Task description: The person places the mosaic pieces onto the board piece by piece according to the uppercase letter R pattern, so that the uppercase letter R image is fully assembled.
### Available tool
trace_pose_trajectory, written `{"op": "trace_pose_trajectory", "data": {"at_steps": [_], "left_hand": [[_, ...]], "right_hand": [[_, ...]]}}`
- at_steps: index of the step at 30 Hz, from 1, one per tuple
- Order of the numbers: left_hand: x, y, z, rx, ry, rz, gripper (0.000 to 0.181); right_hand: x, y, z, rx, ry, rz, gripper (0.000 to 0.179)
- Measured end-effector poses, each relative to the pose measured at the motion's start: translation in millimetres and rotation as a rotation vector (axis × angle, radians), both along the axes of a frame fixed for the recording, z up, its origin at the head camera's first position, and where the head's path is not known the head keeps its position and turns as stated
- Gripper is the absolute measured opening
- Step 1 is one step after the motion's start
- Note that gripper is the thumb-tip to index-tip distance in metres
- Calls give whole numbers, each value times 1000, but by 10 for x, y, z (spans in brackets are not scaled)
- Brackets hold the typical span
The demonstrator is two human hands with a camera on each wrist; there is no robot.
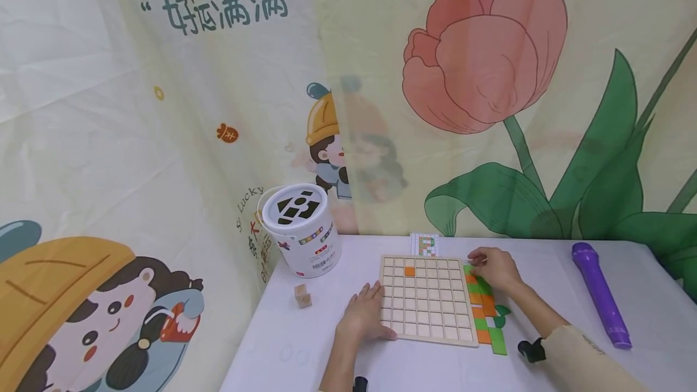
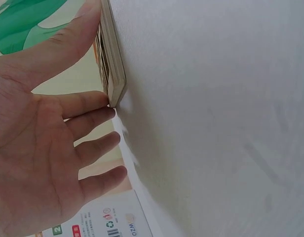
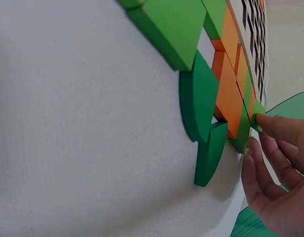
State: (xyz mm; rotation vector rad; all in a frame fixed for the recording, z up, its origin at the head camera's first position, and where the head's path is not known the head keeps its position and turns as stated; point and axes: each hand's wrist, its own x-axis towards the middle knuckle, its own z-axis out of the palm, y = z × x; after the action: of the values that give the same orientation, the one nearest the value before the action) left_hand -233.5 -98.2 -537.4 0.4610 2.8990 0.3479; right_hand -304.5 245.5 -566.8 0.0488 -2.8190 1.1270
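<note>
A square wooden grid board lies on the table, with one orange square in its top row. My left hand rests at the board's left edge, fingers spread; thumb and fingertips meet the board's side in the left wrist view. Beyond the board's far right corner, my right hand pinches a light green block at the end of a row of pieces. Orange blocks, green blocks and dark green curved pieces lie along the board's right side.
A white lidded bucket stands at the back left, with small wooden cubes in front of it. A pattern card lies behind the board. At the right is a purple cylindrical stick. A printed curtain hangs behind the table.
</note>
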Motion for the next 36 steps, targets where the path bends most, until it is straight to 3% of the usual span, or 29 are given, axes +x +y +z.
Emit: {"op": "trace_pose_trajectory", "data": {"at_steps": [10, 22, 36], "left_hand": [[-15, -2, -2, 21, -9, 8, 110], [26, -16, -7, 26, 0, 3, 111], [22, -8, -18, 21, -9, 9, 111]], "right_hand": [[-30, 54, 1, -76, 49, 3, 22], [0, -26, 77, -148, 58, -70, 18], [-71, -295, 70, -195, 51, -1, 19]]}}
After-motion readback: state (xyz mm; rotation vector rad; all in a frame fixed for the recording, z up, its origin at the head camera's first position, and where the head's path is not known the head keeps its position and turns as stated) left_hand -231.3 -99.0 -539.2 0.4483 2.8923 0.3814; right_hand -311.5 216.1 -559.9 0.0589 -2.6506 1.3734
